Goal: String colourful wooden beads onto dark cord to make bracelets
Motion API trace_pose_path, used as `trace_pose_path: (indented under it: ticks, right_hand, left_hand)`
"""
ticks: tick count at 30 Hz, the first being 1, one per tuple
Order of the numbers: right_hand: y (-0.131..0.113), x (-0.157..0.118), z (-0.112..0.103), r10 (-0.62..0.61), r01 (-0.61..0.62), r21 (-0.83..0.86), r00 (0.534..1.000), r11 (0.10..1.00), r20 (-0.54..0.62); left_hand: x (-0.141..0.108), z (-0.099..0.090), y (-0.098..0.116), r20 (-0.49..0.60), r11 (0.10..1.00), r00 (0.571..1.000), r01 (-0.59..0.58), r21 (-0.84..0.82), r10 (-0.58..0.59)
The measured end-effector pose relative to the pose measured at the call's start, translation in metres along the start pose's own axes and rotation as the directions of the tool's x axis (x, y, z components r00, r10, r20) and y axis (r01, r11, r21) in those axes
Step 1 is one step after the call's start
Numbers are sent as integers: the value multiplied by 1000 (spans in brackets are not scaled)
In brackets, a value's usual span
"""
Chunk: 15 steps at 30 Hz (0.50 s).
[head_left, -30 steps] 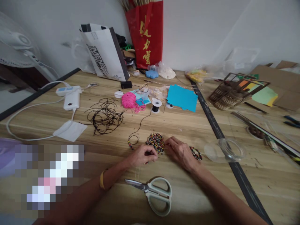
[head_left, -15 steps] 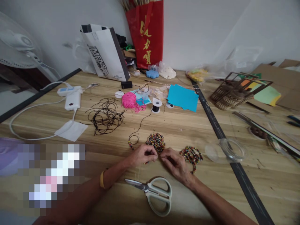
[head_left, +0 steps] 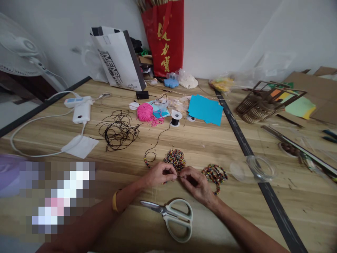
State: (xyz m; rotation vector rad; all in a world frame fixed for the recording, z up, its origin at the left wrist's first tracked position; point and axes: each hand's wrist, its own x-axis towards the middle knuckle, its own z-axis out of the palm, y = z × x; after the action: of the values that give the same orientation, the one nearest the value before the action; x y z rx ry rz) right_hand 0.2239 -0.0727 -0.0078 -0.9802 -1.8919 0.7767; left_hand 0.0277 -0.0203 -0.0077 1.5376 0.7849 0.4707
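Note:
Just in front of a pile of small multicoloured beads [head_left: 174, 159], my two hands meet with fingertips nearly touching. Thumb and fingers of my left hand [head_left: 159, 175] are pinched on a thin dark cord. My right hand [head_left: 195, 182] pinches too, close to the cord's end; whether it grips the cord or a bead is too small to tell. A black cord [head_left: 158, 138] runs from a white spool [head_left: 176, 118] to a few threaded beads [head_left: 146, 162] beside my left hand. Coiled bead strings [head_left: 215, 175] lie right of my right hand.
Scissors [head_left: 168, 214] with pale handles lie near my forearms. Tangled black cord [head_left: 119, 131], pink yarn [head_left: 145, 112] and blue sheets [head_left: 205, 109] are further back. A white power bank [head_left: 81, 111] with cable lies left; a brown basket [head_left: 259, 105] stands right.
Both hands stay in nearly the same place and keep their pinch. The fingertips of my right hand have shifted very slightly; the things on the table have not moved.

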Motion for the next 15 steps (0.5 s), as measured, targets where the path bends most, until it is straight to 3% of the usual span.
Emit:
trace_pose_path:
  ticks: [15]
  right_hand:
    - [1, 0, 0, 18, -18, 11, 1000, 1000, 23]
  left_hand:
    - [0, 0, 1, -4, 1000, 1000, -19, 4, 19]
